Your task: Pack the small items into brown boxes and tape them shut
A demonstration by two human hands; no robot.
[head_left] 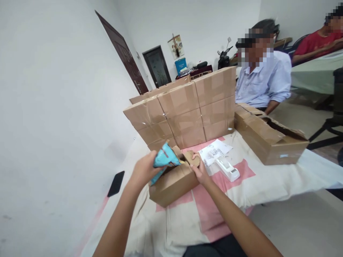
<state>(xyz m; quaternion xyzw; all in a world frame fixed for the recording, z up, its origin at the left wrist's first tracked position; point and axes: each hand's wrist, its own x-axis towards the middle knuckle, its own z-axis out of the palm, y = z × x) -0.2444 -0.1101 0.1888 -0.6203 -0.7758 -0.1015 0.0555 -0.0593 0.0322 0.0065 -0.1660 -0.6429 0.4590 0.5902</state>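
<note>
My left hand (144, 167) is closed on a crinkled blue packet (166, 157), tilted over the opening of a small cardboard box (174, 184). A second bit of blue wrapping shows at the box's left end, partly behind my fingers. On the right, my right hand (198, 167) grips a torn-looking cardboard flap (192, 159) at the box's end. The box stands right in front of me on the cloth-covered table. What lies inside it is hidden by the packet and flaps.
Stacked taped cartons (187, 114) form a wall behind the box. To the right are a white tape dispenser (227, 168), printed papers (214, 150) and a larger opened carton (270, 137). A black phone (116, 184) lies at left. Two people sit at the right.
</note>
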